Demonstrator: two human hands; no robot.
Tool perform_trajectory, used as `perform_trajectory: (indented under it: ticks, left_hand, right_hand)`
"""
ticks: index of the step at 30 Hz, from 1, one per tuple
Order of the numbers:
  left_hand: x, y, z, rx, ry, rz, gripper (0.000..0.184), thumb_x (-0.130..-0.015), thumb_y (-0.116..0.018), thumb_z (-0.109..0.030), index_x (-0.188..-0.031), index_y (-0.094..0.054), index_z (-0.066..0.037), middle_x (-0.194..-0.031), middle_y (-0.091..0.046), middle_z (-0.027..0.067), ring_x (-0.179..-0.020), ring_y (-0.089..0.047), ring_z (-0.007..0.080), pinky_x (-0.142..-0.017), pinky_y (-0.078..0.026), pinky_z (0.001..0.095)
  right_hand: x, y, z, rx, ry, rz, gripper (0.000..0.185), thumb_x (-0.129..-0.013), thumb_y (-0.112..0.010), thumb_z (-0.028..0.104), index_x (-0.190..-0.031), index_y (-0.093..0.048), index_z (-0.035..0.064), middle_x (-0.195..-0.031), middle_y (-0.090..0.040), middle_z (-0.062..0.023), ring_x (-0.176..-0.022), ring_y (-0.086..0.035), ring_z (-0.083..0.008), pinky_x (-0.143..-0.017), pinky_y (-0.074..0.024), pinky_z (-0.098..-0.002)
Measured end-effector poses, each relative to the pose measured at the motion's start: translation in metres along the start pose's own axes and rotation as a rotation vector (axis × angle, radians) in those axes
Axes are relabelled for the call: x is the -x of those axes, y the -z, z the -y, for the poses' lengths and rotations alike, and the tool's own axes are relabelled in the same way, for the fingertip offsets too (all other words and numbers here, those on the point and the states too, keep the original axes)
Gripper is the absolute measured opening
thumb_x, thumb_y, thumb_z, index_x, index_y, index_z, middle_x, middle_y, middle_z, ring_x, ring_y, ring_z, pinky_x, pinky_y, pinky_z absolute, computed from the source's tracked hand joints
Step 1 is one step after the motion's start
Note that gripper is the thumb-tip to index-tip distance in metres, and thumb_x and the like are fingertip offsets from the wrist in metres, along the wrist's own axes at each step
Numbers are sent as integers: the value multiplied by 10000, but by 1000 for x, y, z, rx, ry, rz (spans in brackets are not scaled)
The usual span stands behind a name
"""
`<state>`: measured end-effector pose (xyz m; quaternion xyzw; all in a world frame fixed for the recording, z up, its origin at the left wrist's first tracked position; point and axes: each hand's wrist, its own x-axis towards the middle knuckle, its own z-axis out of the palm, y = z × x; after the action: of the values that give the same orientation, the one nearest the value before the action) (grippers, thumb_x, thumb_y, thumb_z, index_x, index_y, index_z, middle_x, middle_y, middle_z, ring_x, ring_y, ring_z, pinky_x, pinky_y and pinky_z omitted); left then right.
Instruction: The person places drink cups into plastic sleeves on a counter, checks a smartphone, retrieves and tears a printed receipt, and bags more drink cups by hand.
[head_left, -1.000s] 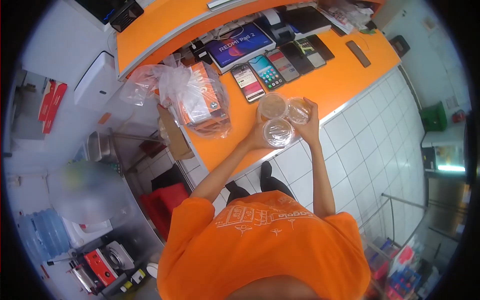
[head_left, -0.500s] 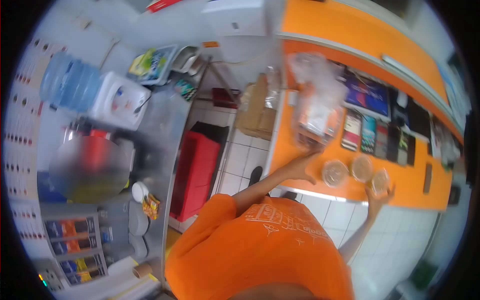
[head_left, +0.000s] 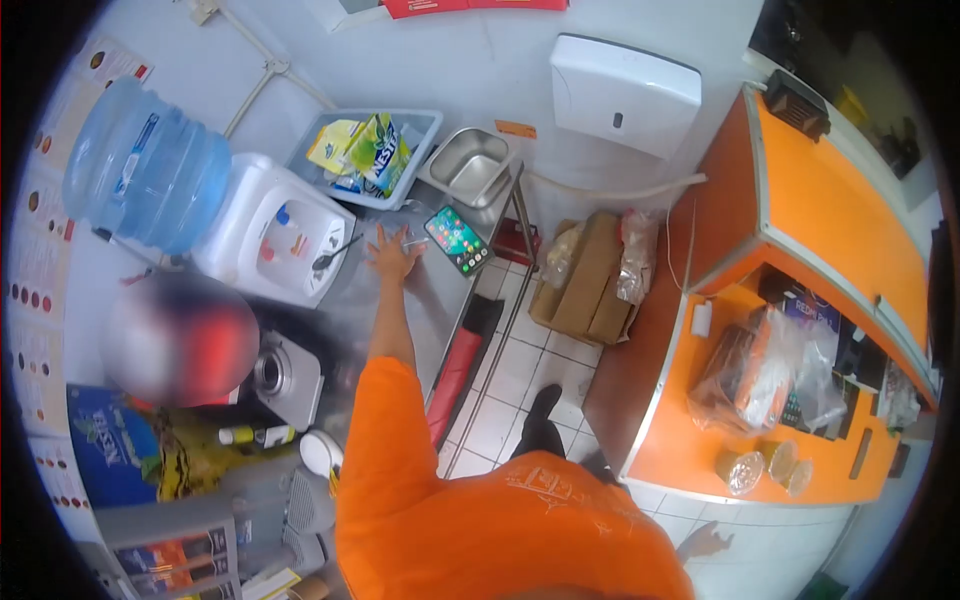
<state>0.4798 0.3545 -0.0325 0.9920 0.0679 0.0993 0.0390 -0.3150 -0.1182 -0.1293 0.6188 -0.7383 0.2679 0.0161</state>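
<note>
The left hand [head_left: 395, 257] is now at the metal table [head_left: 425, 315], and this is the main change: it is away from the cups [head_left: 779, 460] and also from the bag [head_left: 745, 385] on the counter [head_left: 675, 440]. Its fingers are spread wide, palm down, between the dispenser [head_left: 285, 235] and the phone [head_left: 457, 240]. Something clear and thin lies near the fingertips; I cannot tell what it is, or if the fingers touch it. No grip on any thing can be seen.

The right hand [head_left: 708, 541] is also off the cups. It is low, beyond the front edge of the counter, with loose, partly open fingers, and nothing is seen in it.

So the three cups stand on the counter without support from either hand. They are close together near the front edge, beside the bag. Two of them overlap in this view, so I cannot tell if they touch. The person's body is between the two hands, and the arms are wide apart.
</note>
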Motion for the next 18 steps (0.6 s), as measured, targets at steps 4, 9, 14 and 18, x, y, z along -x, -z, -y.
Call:
perform_trajectory:
  ticks: [4, 9, 14, 18]
  left_hand:
    - [-37, -44, 40, 144, -192, 7, 394, -833, -717, -280, -1190, -600, -163, -1206, -617, 116, -1160, -561, 356, -979, -438, 493]
    - [-38, -48, 46, 95, -196, -103, 362, -827, -706, -213, -1127, -577, -56, -1074, -639, 156, -1053, -599, 374, -909, -489, 450]
    - [-5, -21, 75, 22, -15, -394, 440, -835, -712, -215, -1198, -556, -22, -1126, -633, 199, -1081, -600, 369, -901, -492, 476]
    - [80, 78, 23, 322, 103, -738, 361, -866, -687, -234, -1107, -561, 4, -1054, -624, 208, -976, -613, 390, -834, -485, 466]
  right_hand:
    - [46, 3, -46, 393, -142, 202, 687, -823, -718, 395, -1386, -384, 188, -1018, -627, -206, -908, -641, -385, -760, -529, -513]
    - [84, 7, -71, 528, -26, 402, 654, -818, -673, 310, -1368, -395, 90, -1003, -634, -273, -921, -632, -455, -761, -533, -550]
    - [60, 20, -79, 398, -157, 584, 621, -806, -662, 260, -1340, -408, 70, -1053, -630, -307, -980, -623, -479, -828, -510, -564]
    - [32, 13, -152, 175, -209, 559, 575, -830, -688, 300, -1295, -460, 50, -1072, -644, -271, -981, -648, -441, -825, -529, -513]
